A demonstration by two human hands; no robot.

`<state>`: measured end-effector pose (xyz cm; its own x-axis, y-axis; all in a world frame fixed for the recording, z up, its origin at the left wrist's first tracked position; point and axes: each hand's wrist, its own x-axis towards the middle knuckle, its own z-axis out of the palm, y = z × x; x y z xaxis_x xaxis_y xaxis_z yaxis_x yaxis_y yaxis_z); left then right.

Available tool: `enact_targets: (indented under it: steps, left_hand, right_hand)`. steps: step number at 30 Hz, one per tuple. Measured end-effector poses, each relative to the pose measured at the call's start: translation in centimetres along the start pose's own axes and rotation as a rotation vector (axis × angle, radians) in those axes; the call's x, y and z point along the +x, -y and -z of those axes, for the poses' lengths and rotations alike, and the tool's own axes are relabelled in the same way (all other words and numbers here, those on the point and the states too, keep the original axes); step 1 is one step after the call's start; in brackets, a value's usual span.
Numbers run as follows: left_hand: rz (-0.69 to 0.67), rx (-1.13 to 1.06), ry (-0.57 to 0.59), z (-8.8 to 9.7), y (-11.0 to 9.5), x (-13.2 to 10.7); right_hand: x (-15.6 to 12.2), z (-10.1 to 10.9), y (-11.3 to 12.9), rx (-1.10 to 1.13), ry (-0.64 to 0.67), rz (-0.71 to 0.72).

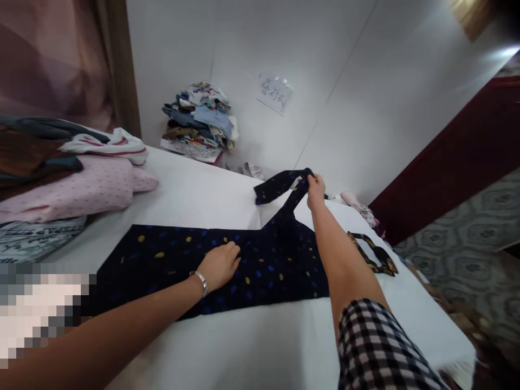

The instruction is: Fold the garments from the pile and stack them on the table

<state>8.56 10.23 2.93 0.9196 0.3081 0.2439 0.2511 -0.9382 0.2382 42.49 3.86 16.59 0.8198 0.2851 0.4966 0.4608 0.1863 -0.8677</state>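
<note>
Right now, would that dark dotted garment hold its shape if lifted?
Probably not: the dotted garment droops from the right hand, so floppy. Likely light: a fingertip pinch lifts its end. The flat left hand suggests it could slide on the table.

dark spotted garment (264, 260) | flat on table | sleeve lifted

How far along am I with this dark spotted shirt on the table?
Done: the shirt lies spread on the table, with folded clothes stacked to the left. In hand: the left hand presses flat on its middle while the right hand pinches a raised sleeve. Left: the body shows no fold yet, and a second dark patterned piece lies beside the right arm.
</note>
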Motion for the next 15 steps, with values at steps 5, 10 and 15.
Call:
enact_targets:
  steps: [5, 10, 15]
  left_hand:
    - [0.023, -0.044, 0.045, 0.3, 0.2, 0.2]
    - [0.017, -0.005, 0.080, 0.8, 0.2, 0.6]
    - [-0.026, 0.044, 0.107, 1.9, 0.1, 0.8]
  right_hand:
    - [-11.4, 11.1, 2.9, 0.399, -0.146, -0.081]
    - [-24.0, 19.4, 2.0, 0.407, -0.240, -0.525]
    - [-26.7, 21.8, 2.5, 0.395, -0.199, -0.632]
